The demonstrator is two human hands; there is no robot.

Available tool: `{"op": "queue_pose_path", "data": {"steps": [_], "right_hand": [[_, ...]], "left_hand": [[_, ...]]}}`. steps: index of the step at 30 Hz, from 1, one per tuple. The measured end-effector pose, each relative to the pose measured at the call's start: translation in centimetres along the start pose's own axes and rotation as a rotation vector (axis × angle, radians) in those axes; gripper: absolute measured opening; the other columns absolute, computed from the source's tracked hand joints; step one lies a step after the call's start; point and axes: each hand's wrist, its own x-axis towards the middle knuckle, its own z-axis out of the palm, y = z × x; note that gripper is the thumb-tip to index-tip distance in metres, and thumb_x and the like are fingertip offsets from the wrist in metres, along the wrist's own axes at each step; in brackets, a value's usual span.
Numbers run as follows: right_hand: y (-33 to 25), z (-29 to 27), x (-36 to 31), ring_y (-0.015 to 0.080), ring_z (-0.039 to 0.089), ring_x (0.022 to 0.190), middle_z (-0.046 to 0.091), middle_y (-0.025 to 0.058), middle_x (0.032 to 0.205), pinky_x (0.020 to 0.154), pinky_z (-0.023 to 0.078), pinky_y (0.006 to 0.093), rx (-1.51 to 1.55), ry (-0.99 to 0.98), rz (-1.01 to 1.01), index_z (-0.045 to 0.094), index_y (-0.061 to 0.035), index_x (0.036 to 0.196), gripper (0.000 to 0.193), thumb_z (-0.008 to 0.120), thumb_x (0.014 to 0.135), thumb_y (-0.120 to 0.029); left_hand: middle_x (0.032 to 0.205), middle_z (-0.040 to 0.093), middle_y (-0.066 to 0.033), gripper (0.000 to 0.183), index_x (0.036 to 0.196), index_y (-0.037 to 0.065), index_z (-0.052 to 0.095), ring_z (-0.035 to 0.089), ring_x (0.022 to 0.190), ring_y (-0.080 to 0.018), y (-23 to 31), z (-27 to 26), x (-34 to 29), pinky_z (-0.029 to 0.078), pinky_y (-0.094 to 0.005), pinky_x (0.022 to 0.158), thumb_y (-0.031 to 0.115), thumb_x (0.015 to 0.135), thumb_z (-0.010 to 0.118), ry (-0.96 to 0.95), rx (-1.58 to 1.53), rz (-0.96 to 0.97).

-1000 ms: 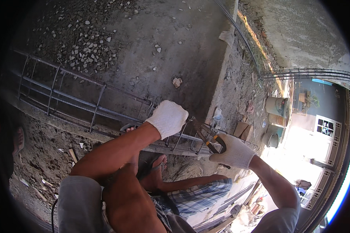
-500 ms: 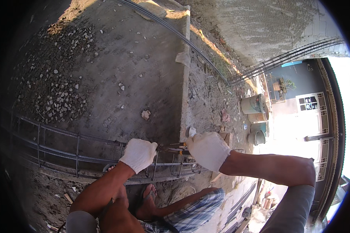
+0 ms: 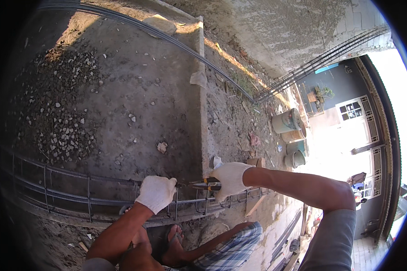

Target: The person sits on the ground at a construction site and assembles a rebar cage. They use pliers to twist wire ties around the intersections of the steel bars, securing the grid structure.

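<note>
- Being gripped by the right hand [image 3: 230, 178]: one pair of pliers [image 3: 209, 180], handles black and yellow, nose being pointed toward the left hand [image 3: 154, 193].
- Right hand, white-gloved: fingers are being held closed around the plier handles.
- Left hand, white-gloved: fingers are being held curled in beside the plier nose, at the upper bar of a steel cage; whether a bar or something thinner is being pinched cannot be told.
- Steel cage [image 3: 89, 198], long and narrow, with rectangular hoops: is being worked at by both hands; contact between plier nose and bars cannot be made out.
- Sandalled foot [image 3: 172, 241]: is being rested just below the cage; plaid cloth [image 3: 235, 250] is being worn over the leg at its right.
- Gravel [image 3: 68, 135]: is being shown loosely spread at left, beyond the cage.
- Pale lump [image 3: 162, 147]: is being exposed on bare ground, between gravel and concrete ledge [image 3: 202, 113].
- Bundle of long rods [image 3: 167, 38]: is being stretched in a curve across the top.
- Buckets [image 3: 286, 121]: are being grouped at right, beyond the ledge.
</note>
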Motion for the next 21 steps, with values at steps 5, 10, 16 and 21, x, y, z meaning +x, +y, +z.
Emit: {"op": "queue_pose_path", "data": {"steps": [5,10,16,21], "right_hand": [[-0.3,0.4,-1.4,0.0365,0.075,0.072,0.076,0.0167,0.082,0.068,0.059,0.0492,0.525,-0.171,0.135,0.072,-0.0014,0.109,0.049,0.088,0.078,-0.035],[-2.9,0.1,-1.8,0.029,0.077,0.09,0.077,0.0123,0.093,0.072,0.059,0.0459,-0.461,0.383,0.007,0.07,-0.0024,0.11,0.032,0.076,0.087,-0.023],[-2.7,3.1,-1.1,0.0302,0.077,0.081,0.078,0.016,0.098,0.067,0.059,0.0465,-0.912,0.523,-0.013,0.072,0.0014,0.111,0.029,0.069,0.089,-0.017],[-2.2,-1.2,1.2,0.0234,0.079,0.077,0.077,0.0114,0.081,0.065,0.059,0.0425,-0.327,0.037,0.155,0.077,0.0011,0.094,0.028,0.072,0.098,-0.026]], "left_hand": [[0.078,0.076,-0.012,0.028,0.113,0.014,0.078,0.076,0.075,-0.0353,0.0,0.1,0.0,0.058,-0.0513,0.066,0.035,0.097,0.069,0.032,-0.023,0.022],[0.077,0.075,-0.0122,0.027,0.112,0.013,0.077,0.076,0.075,-0.0358,-0.3,-0.4,0.4,0.057,-0.0517,0.066,0.034,0.097,0.069,0.035,0.005,0.001],[0.077,0.075,-0.0131,0.026,0.11,0.012,0.076,0.076,0.075,-0.0353,0.1,-0.1,0.3,0.058,-0.0511,0.067,0.033,0.098,0.068,0.038,-0.063,0.015],[0.076,0.074,-0.0143,0.023,0.102,0.009,0.073,0.076,0.075,-0.0357,-0.3,1.0,0.0,0.058,-0.0515,0.067,0.031,0.099,0.067,0.056,-0.08,0.015]]}}
